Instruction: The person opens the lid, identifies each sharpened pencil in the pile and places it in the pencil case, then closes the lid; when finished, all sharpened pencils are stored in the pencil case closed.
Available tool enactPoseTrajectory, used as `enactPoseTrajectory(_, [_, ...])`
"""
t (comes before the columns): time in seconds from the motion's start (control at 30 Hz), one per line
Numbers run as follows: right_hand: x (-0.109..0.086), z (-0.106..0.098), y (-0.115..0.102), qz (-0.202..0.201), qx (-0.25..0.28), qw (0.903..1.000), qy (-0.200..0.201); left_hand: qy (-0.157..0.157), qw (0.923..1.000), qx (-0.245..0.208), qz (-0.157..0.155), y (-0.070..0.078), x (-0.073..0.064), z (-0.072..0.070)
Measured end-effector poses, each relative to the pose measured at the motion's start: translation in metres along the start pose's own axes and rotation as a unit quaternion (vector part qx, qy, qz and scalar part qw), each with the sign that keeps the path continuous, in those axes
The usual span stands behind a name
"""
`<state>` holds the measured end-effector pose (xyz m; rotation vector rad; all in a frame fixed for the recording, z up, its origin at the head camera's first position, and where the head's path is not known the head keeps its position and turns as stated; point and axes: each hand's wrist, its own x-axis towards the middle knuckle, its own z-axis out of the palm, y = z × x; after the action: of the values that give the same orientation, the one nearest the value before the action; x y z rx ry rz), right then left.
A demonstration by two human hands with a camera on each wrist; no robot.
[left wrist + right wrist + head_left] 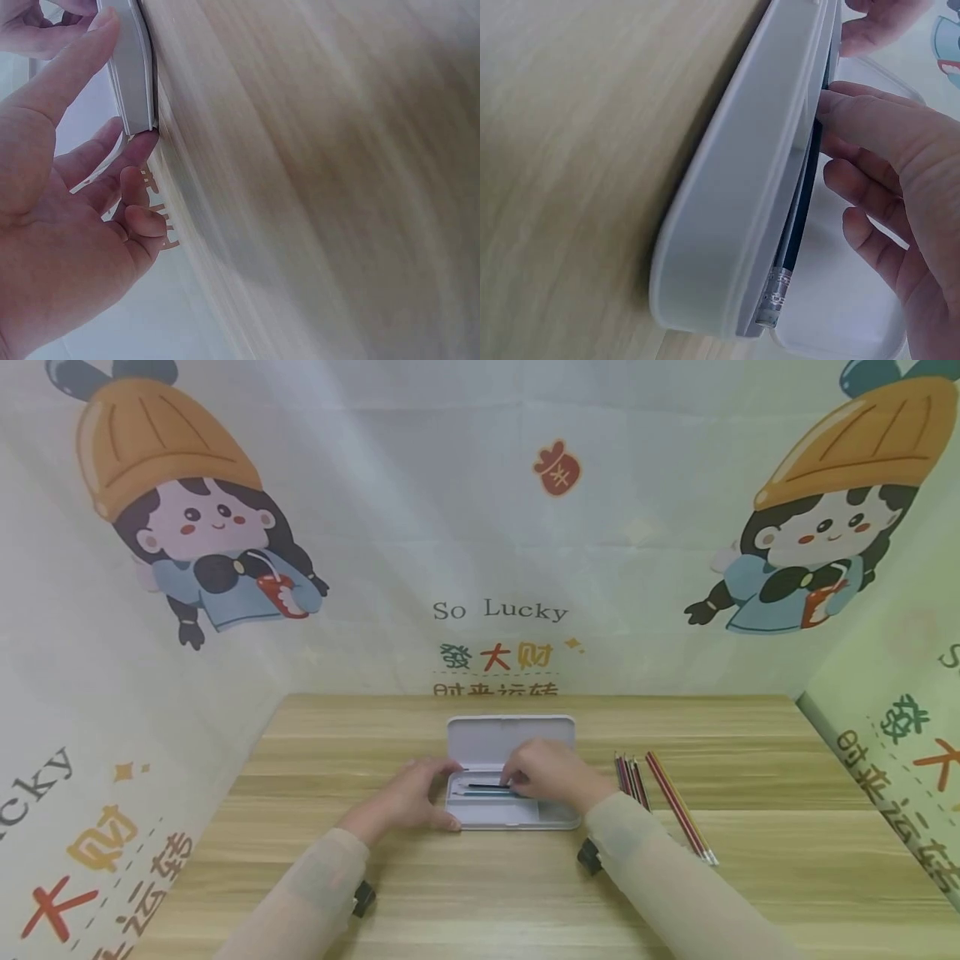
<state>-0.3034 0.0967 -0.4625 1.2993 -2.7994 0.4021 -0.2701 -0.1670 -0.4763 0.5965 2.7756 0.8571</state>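
Observation:
A white pencil case (487, 815) lies on the table with its hinged lid (476, 742) raised at the back. My left hand (405, 797) grips its left end, thumb at the front corner and fingertips at the far side; the left wrist view shows the thumb and fingers around the case end (133, 71). Inside the case my right hand (551, 770) pinches a black pencil (801, 214), whose silver ferrule and eraser end lie within the right end. A light blue pencil (487, 794) lies beside it. The right fingertips partly hide the pencils.
To the right of the case lies a group of dark pencils (632, 777), partly behind the right sleeve. Beside them are red and yellow pencils (678, 806) with erasers toward me. A printed cloth (510, 552) hangs behind the wooden table (480, 893) and along its sides.

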Motion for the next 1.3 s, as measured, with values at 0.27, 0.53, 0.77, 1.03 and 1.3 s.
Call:
enactPoseTrajectory(0.27, [0.001, 0.001, -0.003, -0.004, -0.003, 1.0000, -0.006, 0.003, 0.9999, 0.000, 0.010, 0.001, 0.000, 0.000])
enactPoseTrajectory(0.53, [-0.002, 0.002, -0.004, -0.006, 0.002, 1.0000, 0.000, 0.004, 0.9999, 0.000, 0.010, 0.002, -0.001, 0.000])
enactPoseTrajectory(0.77, [-0.006, 0.004, -0.005, -0.008, -0.004, 0.9999, 0.013, 0.005, 0.9999, -0.009, 0.001, 0.004, -0.002, 0.000])
enactPoseTrajectory(1.03, [-0.021, 0.006, -0.005, 0.009, -0.009, 0.9983, 0.057, 0.005, 0.9999, -0.006, -0.010, 0.004, -0.002, 0.000])
enactPoseTrajectory(1.3, [-0.045, 0.005, -0.004, 0.018, -0.043, 0.9925, 0.113, 0.010, 0.9999, -0.004, -0.006, 0.005, -0.002, 0.001])
